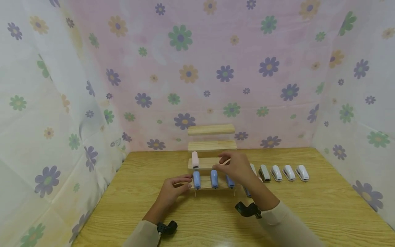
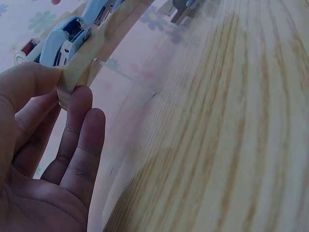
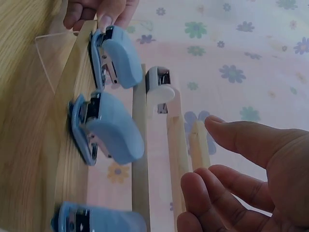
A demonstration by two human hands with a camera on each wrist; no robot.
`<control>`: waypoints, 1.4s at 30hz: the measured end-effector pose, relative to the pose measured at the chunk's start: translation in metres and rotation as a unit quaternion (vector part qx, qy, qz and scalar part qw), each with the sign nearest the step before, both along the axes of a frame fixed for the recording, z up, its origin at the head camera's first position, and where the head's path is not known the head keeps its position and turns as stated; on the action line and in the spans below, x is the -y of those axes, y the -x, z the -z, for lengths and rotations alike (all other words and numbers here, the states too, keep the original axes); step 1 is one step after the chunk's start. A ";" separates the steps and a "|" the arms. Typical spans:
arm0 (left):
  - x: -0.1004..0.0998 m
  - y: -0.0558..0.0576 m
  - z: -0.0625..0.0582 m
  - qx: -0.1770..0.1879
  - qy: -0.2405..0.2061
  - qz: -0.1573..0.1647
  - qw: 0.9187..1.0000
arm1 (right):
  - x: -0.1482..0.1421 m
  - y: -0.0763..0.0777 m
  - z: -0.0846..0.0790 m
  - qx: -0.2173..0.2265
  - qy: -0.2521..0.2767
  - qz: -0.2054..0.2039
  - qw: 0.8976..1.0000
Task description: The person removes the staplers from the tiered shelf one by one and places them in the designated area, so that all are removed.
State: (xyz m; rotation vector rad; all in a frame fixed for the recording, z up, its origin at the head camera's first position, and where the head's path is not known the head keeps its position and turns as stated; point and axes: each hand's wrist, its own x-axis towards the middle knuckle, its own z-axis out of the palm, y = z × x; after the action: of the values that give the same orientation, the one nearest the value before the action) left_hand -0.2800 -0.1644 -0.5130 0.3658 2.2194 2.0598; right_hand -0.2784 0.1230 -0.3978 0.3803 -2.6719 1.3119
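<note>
A stepped wooden display rack stands on the table. Three blue staplers sit along its lowest tier, and one pale pink stapler is at the left end of the tier above. My left hand grips the left end of the lowest tier; the left wrist view shows the thumb and fingers around the wooden board. Over the second tier, right of the pink stapler, my right hand hovers with fingers loosely bent. In the right wrist view nothing lies between its thumb and fingers.
To the right of the rack, a grey stapler and several white staplers stand in a row on the wooden table. My right forearm partly hides a dark blue stapler. Flowered cloth hangs behind and on both sides.
</note>
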 end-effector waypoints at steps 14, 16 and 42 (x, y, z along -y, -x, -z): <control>0.000 0.002 0.002 0.003 0.005 -0.003 1.000 | 0.040 0.009 -0.005 0.017 0.012 -0.010 1.000; 0.000 0.001 0.002 0.003 0.006 0.000 1.000 | 0.044 0.010 -0.004 0.020 0.012 -0.008 1.000; -0.002 0.002 0.001 0.001 -0.002 0.006 1.000 | 0.083 0.018 0.001 0.025 -0.038 0.019 0.999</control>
State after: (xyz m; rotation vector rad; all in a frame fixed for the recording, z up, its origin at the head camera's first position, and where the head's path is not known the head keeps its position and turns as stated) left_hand -0.2818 -0.1629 -0.5139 0.3771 2.2058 2.0591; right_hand -0.2965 0.0401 -0.3986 0.3092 -2.7614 1.2288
